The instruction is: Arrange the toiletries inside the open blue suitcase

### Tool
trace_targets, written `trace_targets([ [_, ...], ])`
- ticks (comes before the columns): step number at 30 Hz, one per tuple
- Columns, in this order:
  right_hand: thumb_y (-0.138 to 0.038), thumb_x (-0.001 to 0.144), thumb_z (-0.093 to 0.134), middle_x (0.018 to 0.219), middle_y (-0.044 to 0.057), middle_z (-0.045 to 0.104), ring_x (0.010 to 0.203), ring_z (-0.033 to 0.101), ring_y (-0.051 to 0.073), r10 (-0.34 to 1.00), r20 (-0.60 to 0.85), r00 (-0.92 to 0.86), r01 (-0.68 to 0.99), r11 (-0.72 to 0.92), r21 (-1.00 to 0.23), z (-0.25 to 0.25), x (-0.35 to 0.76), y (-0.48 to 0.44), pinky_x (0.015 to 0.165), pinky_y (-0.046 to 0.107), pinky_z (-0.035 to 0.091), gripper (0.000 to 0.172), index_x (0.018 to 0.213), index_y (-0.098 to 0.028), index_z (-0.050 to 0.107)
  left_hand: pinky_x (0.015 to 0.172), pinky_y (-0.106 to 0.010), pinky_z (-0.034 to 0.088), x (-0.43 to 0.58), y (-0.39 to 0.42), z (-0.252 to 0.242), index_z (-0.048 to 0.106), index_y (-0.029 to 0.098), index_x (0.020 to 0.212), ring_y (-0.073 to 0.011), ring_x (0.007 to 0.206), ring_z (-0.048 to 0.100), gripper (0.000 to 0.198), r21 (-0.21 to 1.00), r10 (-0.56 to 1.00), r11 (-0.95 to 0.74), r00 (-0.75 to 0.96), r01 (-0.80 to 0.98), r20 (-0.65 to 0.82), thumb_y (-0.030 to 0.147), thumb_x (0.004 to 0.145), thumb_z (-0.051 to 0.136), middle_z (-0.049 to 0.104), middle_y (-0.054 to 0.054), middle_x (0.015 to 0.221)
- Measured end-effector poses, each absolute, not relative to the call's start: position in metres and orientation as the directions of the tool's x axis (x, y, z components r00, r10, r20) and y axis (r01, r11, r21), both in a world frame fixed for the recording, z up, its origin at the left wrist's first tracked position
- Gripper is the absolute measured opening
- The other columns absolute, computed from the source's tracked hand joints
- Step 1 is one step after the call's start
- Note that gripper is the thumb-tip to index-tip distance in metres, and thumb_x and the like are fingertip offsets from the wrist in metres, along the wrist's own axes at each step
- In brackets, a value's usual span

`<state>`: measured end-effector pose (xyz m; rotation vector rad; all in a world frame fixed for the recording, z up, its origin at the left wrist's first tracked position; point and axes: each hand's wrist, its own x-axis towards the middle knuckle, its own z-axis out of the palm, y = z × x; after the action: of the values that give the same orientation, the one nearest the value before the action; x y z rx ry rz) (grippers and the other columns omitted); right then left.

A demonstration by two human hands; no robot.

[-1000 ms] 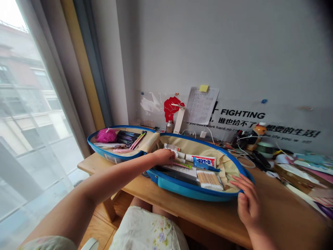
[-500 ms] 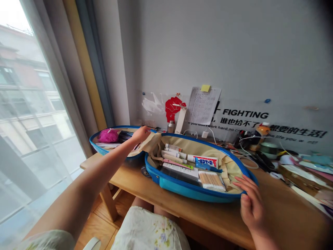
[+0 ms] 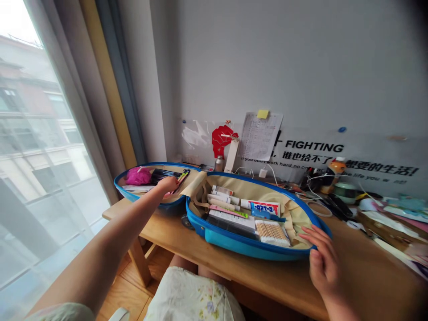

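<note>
Sheer curtain (image 3: 50,133) hangs at far left, beside the wooden table (image 3: 361,263). The blue zip case (image 3: 230,246) lies open flat on the table, its two halves side by side, hinged at a cream fabric flap (image 3: 194,183) that stands up between them. Left half holds a pink mesh sponge (image 3: 138,176), a flat white packet (image 3: 133,188) and a bundle of thin black sticks (image 3: 165,175), with a pink-and-yellow item (image 3: 180,182) lying against them. Left hand (image 3: 167,183) reaches over this half, fingers extended and low over the bundle; whether it grasps anything cannot be told, as the fingertips are partly hidden and no held item is clearly visible. Right half is filled in rows: white tubes (image 3: 220,194) at the top left, a blue-and-red carton (image 3: 265,207) beside them, a long white box (image 3: 232,219) below, and a pack of cotton swabs (image 3: 272,233) at lower right. Nothing shows lying loose outside either half; both halves are occupied, and the zip is undone all round. Right hand (image 3: 323,261) is relaxed and open, fingers spread, at the lower right edge of the case, holding nothing; contact with the rim cannot be confirmed. Further right, an orange-capped bottle (image 3: 336,169) and assorted clutter stand along the wall.
</note>
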<state>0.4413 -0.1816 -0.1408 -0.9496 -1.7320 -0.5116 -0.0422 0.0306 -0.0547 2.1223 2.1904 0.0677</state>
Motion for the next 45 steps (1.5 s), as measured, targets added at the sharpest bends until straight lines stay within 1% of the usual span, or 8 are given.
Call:
trace_targets([
  [13, -0.037, 0.097, 0.036, 0.106, 0.012, 0.067, 0.118, 0.057, 0.030, 0.369, 0.922, -0.112, 0.805, 0.578, -0.134, -0.139, 0.440, -0.183, 0.096, 0.052, 0.047, 0.033, 0.103, -0.021, 0.065, 0.083, -0.030, 0.051, -0.036, 0.025, -0.053, 0.073, 0.022, 0.108, -0.0289, 0.104, 0.068, 0.036, 0.074, 1.000, -0.015, 0.015, 0.997, 0.000, 0.032, 0.074, 0.063, 0.073, -0.013, 0.112],
  [21, -0.037, 0.098, 0.036, 0.108, 0.012, 0.066, 0.119, 0.056, 0.030, 0.366, 0.922, -0.123, 0.801, 0.585, -0.125, -0.140, 0.440, -0.183, 0.096, 0.052, 0.047, 0.033, 0.105, -0.021, 0.064, 0.077, -0.027, 0.049, -0.035, 0.024, -0.053, 0.067, 0.020, 0.118, -0.0272, 0.100, 0.068, 0.047, 0.105, 0.999, -0.009, 0.014, 0.994, -0.044, 0.033, 0.074, 0.063, 0.073, -0.013, 0.109],
  [27, -0.039, 0.097, 0.036, 0.108, 0.012, 0.066, 0.121, 0.056, 0.031, 0.391, 0.914, -0.108, 0.800, 0.580, -0.153, -0.142, 0.443, -0.183, 0.097, 0.053, 0.047, 0.035, 0.105, -0.020, 0.064, 0.067, -0.024, 0.046, -0.039, 0.024, -0.053, 0.074, 0.020, 0.082, -0.0208, 0.078, 0.068, 0.024, 0.132, 0.993, -0.036, 0.050, 0.991, -0.104, 0.036, 0.075, 0.058, 0.073, -0.004, 0.077],
  [33, -0.037, 0.097, 0.037, 0.107, 0.012, 0.067, 0.119, 0.057, 0.031, 0.368, 0.923, -0.112, 0.796, 0.590, -0.139, -0.141, 0.442, -0.182, 0.096, 0.053, 0.047, 0.033, 0.105, -0.021, 0.064, 0.064, -0.024, 0.044, -0.039, 0.021, -0.054, 0.067, 0.019, 0.065, -0.0196, 0.070, 0.065, 0.021, 0.155, 0.993, -0.040, 0.057, 0.987, -0.106, 0.037, 0.074, 0.060, 0.067, -0.003, 0.063],
  [37, -0.039, 0.097, 0.037, 0.107, 0.012, 0.067, 0.119, 0.057, 0.031, 0.381, 0.919, -0.100, 0.794, 0.587, -0.157, -0.140, 0.441, -0.182, 0.097, 0.054, 0.047, 0.035, 0.105, -0.021, 0.065, 0.068, -0.027, 0.045, -0.033, 0.022, -0.052, 0.068, 0.017, 0.092, -0.0236, 0.082, 0.068, 0.030, 0.188, 0.999, -0.021, 0.026, 0.982, -0.024, 0.042, 0.082, 0.057, 0.074, -0.010, 0.086],
  [40, -0.037, 0.097, 0.037, 0.107, 0.012, 0.067, 0.118, 0.057, 0.030, 0.378, 0.919, -0.112, 0.798, 0.586, -0.144, -0.141, 0.441, -0.183, 0.096, 0.053, 0.047, 0.033, 0.105, -0.021, 0.064, 0.075, -0.027, 0.047, -0.024, 0.022, -0.042, 0.059, 0.018, 0.114, -0.0229, 0.097, 0.066, 0.037, 0.265, 0.993, -0.018, -0.015, 0.964, 0.120, 0.045, 0.089, 0.051, 0.071, -0.010, 0.109],
  [43, -0.035, 0.097, 0.037, 0.109, 0.012, 0.066, 0.119, 0.057, 0.030, 0.379, 0.917, -0.125, 0.800, 0.585, -0.132, -0.142, 0.442, -0.183, 0.096, 0.053, 0.047, 0.032, 0.106, -0.020, 0.063, 0.080, -0.026, 0.048, -0.006, 0.013, -0.022, 0.057, 0.020, 0.114, -0.0195, 0.098, 0.065, 0.033, 0.394, 0.949, -0.164, 0.036, 0.904, 0.313, 0.042, 0.089, 0.055, 0.070, -0.007, 0.110],
  [45, -0.034, 0.097, 0.036, 0.109, 0.013, 0.066, 0.120, 0.056, 0.031, 0.377, 0.918, -0.126, 0.798, 0.588, -0.132, -0.143, 0.442, -0.182, 0.096, 0.054, 0.047, 0.032, 0.107, -0.020, 0.063, 0.081, -0.026, 0.048, 0.014, 0.000, -0.009, 0.059, 0.020, 0.110, -0.0183, 0.095, 0.065, 0.030, 0.401, 0.911, -0.320, 0.162, 0.858, 0.379, 0.039, 0.086, 0.059, 0.070, -0.005, 0.106],
])
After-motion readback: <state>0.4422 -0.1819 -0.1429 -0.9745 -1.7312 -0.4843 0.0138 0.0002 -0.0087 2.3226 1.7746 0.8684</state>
